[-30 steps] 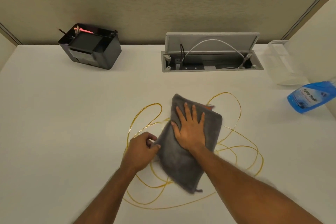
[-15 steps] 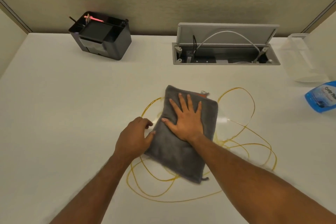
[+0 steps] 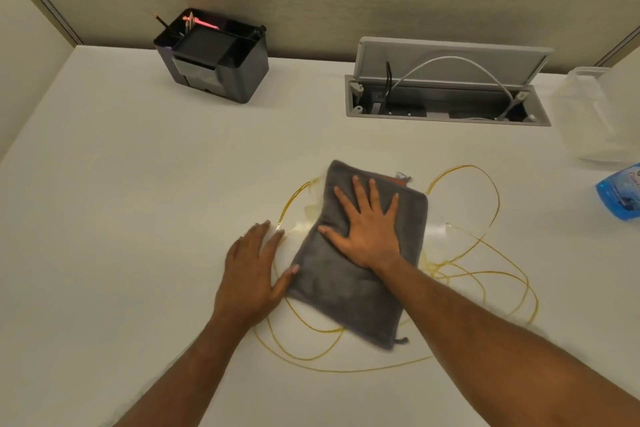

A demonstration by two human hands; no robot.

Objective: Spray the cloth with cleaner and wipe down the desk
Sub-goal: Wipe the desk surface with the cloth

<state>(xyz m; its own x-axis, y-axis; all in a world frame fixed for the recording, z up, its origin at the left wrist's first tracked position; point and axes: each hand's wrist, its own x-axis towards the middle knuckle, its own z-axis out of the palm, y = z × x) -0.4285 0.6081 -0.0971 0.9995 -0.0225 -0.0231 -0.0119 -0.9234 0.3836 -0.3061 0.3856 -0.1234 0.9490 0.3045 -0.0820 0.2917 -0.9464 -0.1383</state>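
Note:
A folded grey cloth (image 3: 349, 291) lies in the middle of the white desk (image 3: 121, 218), over thin yellow-brown looping streaks (image 3: 485, 260). My right hand (image 3: 369, 229) presses flat on the cloth's upper half, fingers spread. My left hand (image 3: 252, 270) rests flat on the desk just left of the cloth, its thumb touching the cloth's left edge. The blue cleaner bottle (image 3: 620, 196) lies at the right edge of the view, partly cut off.
A black desk organizer (image 3: 214, 59) with pens stands at the back left. An open grey cable hatch (image 3: 446, 94) with a white cable sits at the back centre. A clear plastic container (image 3: 595, 114) stands at the back right. Partition walls enclose the desk.
The cloth and my right hand slid a little away from me. My left hand uncurled and now lies flat beside the cloth. The view shifted left.

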